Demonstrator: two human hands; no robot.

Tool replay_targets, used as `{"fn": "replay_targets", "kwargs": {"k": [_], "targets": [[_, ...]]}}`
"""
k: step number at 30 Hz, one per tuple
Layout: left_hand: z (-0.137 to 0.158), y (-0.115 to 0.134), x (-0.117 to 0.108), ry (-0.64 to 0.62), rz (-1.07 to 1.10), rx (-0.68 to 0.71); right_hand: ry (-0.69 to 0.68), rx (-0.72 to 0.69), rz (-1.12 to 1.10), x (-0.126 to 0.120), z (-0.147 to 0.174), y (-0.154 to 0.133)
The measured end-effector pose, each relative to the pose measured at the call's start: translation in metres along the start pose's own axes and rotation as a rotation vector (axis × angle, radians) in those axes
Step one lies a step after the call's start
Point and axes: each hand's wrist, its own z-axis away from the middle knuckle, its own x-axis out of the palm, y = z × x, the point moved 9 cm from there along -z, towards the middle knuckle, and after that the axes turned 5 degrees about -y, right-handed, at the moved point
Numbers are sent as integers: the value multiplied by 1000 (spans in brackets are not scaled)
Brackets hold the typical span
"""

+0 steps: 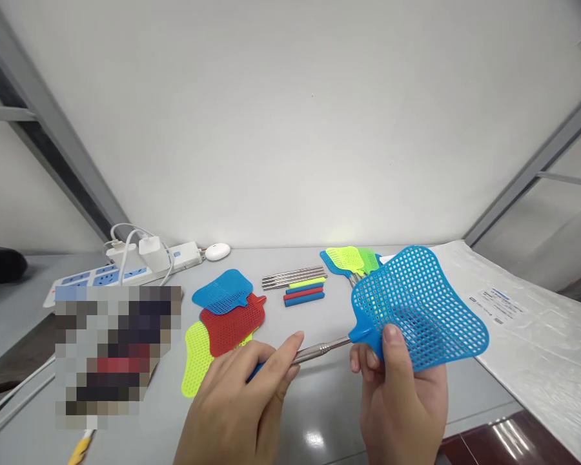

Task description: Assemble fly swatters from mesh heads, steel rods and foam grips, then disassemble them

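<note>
A blue fly swatter (419, 310) with a metal telescopic rod is held between my two hands above the grey table. My left hand (244, 394) is closed round the handle end, where a bit of blue grip shows between the fingers. With thumb in front and fingers behind, my right hand (401, 394) pinches the mesh head near its neck. Left of centre lie loose swatter heads: a blue one (225, 289), a red one (232, 328) and a yellow-green one (197, 358), overlapping. Behind my hands are several metal rods (293, 277) and coloured grip sleeves (304, 295).
More swatters, including a yellow one (346, 258), lie at the back right beside a white packing sheet (518, 323). At left are a power strip (101, 276) with plugged chargers, a white rounded device (217, 251) and a pixelated patch. A wall rises behind the table.
</note>
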Motion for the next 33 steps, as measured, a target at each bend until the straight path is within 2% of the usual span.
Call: {"fn": "replay_targets", "kwargs": {"k": [3, 6, 10, 16, 26, 33], "targets": [[1, 6, 4, -46, 40, 35, -38, -3, 18, -4, -3, -2], [0, 13, 5, -59, 70, 66, -140, 50, 25, -3, -8, 0], [0, 22, 1, 6, 78, 96, -263, 130, 31, -1, -11, 3], [-2, 34, 1, 85, 63, 123, -343, 140, 15, 0, -17, 2], [-10, 35, 3, 154, -69, 104, -406, 183, 36, 8, -15, 8], [-14, 34, 6, 139, -1, 88, -414, 191, 16, 11, -14, 18]]}}
